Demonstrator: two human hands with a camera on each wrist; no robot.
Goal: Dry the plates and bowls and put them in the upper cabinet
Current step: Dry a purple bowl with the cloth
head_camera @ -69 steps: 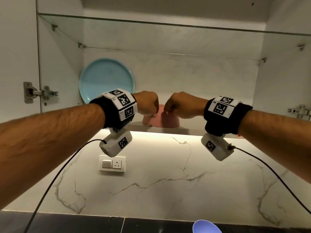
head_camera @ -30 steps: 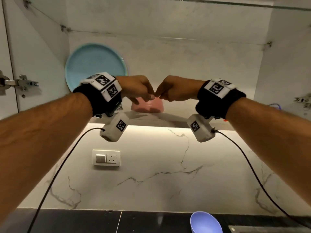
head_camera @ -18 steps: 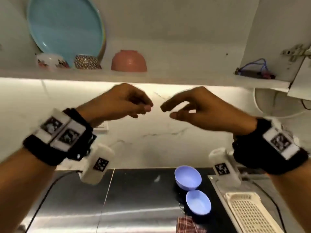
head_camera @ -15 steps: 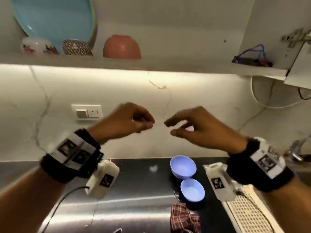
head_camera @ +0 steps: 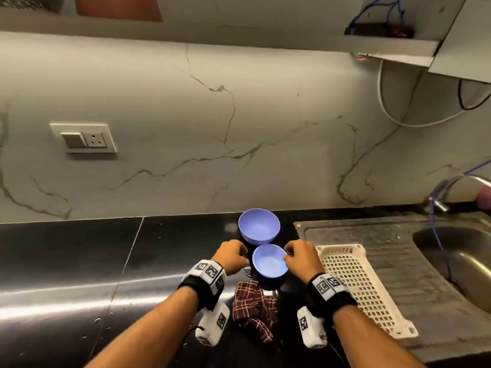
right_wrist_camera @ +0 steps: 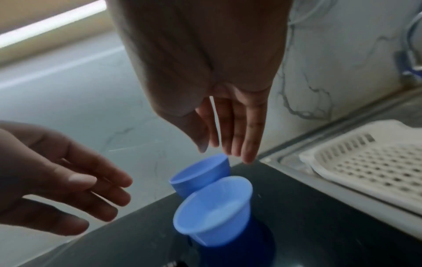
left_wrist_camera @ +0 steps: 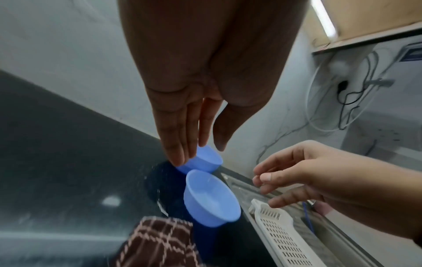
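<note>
Two blue bowls stand upright on the black counter, the near bowl just in front of the far bowl. My left hand is at the near bowl's left and my right hand at its right. In the left wrist view the left hand's fingers are straight and hang above the near bowl without touching it. The right wrist view shows the right hand's fingers straight above the near bowl, holding nothing. A checked cloth lies crumpled in front of the bowls. A pink bowl sits upside down in the upper cabinet.
A white perforated tray lies on the steel drainboard right of the bowls. Beyond it are the sink and the faucet. A wall socket is on the marble backsplash at left. Wires hang under the cabinet at right.
Both hands let go of the pink bowl on the cabinet shelf and came down to the counter. They now flank the near blue bowl, fingers straightened.
</note>
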